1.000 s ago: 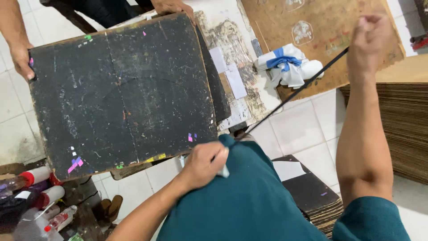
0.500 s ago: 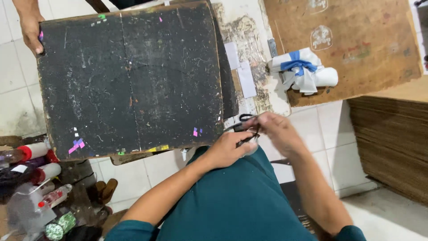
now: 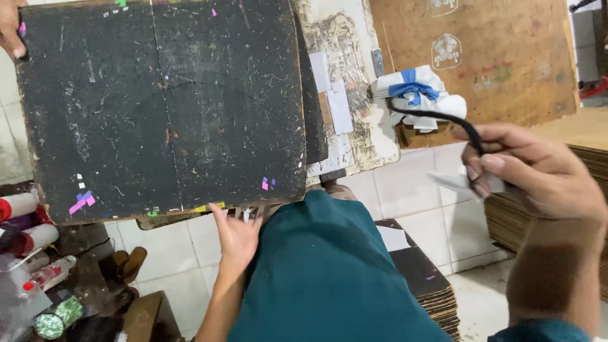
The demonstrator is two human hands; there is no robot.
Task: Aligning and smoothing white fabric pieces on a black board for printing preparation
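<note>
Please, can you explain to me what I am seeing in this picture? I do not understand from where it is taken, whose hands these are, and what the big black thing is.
The picture comes from a camera worn on a person's head, looking down, so the teal shirt at the bottom belongs to that person. There is no machine: the work is done with bare hands.

The left hand touches the near edge of a large black board, scratched and dotted with small coloured bits. The board lies over a worn, stained work surface.

The right hand is raised and grips a thin black cord or strip together with a small white piece; what these are exactly is unclear.

Behind it lie a white and blue bundle and a brown board. At the top left, another person's hand holds the black board's far corner. Bottles stand at the lower left, and stacked cardboard sheets lie on the tiled floor.
</note>
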